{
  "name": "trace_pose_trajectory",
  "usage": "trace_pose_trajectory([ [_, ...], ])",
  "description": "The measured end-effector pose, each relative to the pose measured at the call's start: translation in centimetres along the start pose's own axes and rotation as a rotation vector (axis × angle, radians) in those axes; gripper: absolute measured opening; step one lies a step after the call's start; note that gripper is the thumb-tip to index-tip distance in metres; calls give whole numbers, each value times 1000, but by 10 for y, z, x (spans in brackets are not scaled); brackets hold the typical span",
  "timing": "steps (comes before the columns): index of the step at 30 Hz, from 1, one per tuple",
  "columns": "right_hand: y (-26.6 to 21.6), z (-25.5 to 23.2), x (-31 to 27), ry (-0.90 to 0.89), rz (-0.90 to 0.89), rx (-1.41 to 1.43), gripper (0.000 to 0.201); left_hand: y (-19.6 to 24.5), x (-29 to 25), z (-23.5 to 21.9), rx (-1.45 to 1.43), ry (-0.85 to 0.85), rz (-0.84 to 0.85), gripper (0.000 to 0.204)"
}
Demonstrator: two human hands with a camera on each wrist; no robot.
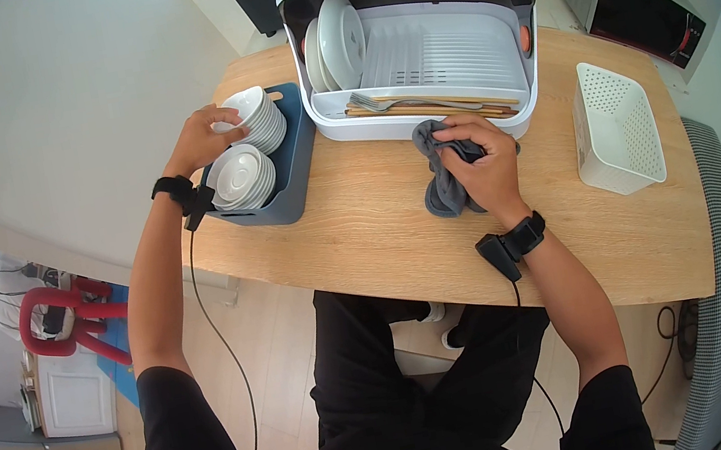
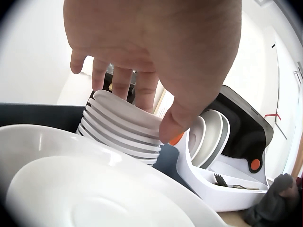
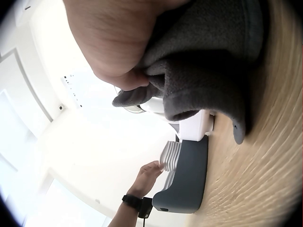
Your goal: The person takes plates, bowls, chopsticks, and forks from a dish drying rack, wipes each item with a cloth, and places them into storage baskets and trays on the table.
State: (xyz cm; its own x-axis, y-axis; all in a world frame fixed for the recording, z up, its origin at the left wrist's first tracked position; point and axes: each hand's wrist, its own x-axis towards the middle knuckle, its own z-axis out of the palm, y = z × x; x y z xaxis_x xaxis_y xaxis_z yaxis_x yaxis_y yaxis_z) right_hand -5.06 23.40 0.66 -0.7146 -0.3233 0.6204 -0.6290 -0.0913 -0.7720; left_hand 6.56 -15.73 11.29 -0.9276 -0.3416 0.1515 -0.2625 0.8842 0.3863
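Observation:
My left hand (image 1: 205, 138) is at the back stack of white bowls (image 1: 269, 133), its thumb and fingers pinching the rim of the top bowl (image 1: 246, 102). In the left wrist view the thumb lies on the near side of that bowl (image 2: 125, 109), with the fingers past its far edge. Another stack of white dishes (image 1: 238, 175) sits in front, inside the same blue-grey bin (image 1: 297, 149). My right hand (image 1: 487, 166) grips a bunched dark grey cloth (image 1: 441, 191) over the table, close to the front of the white dish rack (image 1: 382, 129).
Plates (image 1: 341, 40) stand upright at the rack's left, under its raised lid. A fork (image 1: 378, 104) and chopsticks (image 1: 487, 112) lie in the front tray. A white perforated basket (image 1: 604, 170) stands at the right of the wooden table (image 1: 362, 234); a microwave (image 1: 646, 11) is behind it.

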Motion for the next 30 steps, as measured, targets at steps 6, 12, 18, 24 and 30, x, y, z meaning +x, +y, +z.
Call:
trace_pose_trajectory([
  [6, 1, 0, 0, -6, 2, 2, 19, 9, -2, 3, 48, 3, -29, 35],
  [12, 0, 1, 0, -1, 29, 22, 19, 46, 1, 19, -30, 355, 245, 33],
  [18, 8, 1, -1, 7, 2, -1, 20, 112, 34, 48, -211, 351, 299, 35],
  [24, 5, 0, -1, 50, 10, 27, 20, 132, 57, 65, -276, 335, 144, 41],
  [30, 10, 0, 1, 39, -33, 63, 19, 137, 61, 72, -382, 396, 70, 31],
])
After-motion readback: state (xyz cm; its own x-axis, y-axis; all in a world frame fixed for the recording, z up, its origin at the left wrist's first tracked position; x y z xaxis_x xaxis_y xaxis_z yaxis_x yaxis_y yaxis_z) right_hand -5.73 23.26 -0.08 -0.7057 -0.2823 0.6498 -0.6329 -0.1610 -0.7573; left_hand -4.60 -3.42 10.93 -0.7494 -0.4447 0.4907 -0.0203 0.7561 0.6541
